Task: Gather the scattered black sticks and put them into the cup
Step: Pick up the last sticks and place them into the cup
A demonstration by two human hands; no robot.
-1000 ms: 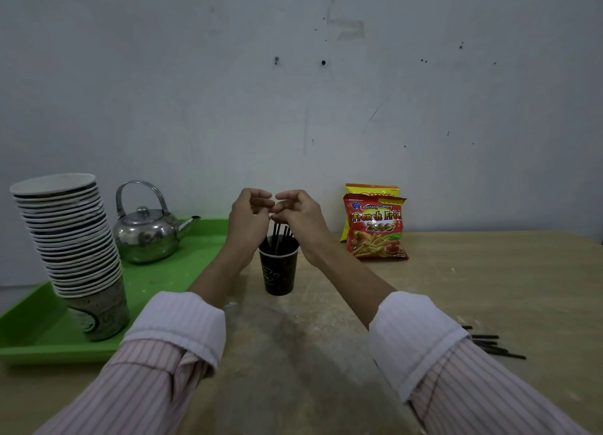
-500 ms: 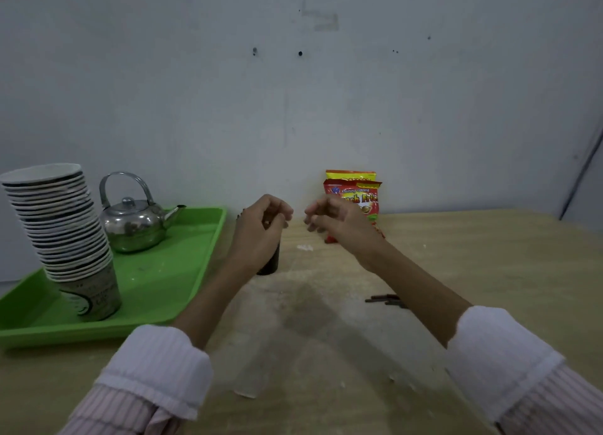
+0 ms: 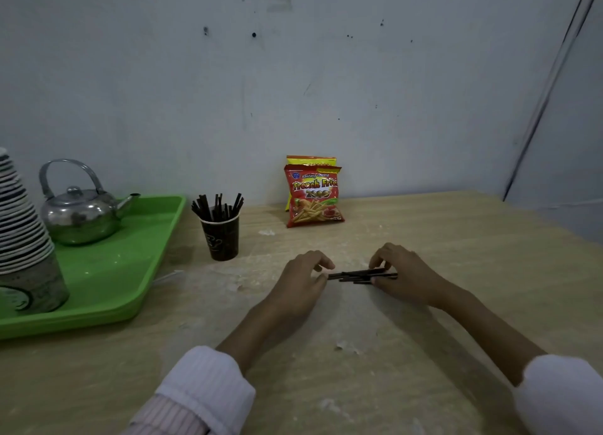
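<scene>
A black paper cup stands on the wooden table beside the green tray, with several black sticks standing upright in it. A small bundle of black sticks lies flat on the table in the middle. My right hand pinches the bundle's right end between thumb and curled fingers. My left hand is at the bundle's left end, its curled fingertips touching the stick ends. Both hands are low on the table, to the right of the cup and nearer to me.
A green tray at the left carries a steel kettle and a tall stack of paper cups. Two snack bags lean against the wall behind the hands. Pale crumbs dot the table.
Both hands left the cup and came down to the right onto the table, closing on the bundle of sticks. The view has swung right, so the cup now sits left of the hands.
</scene>
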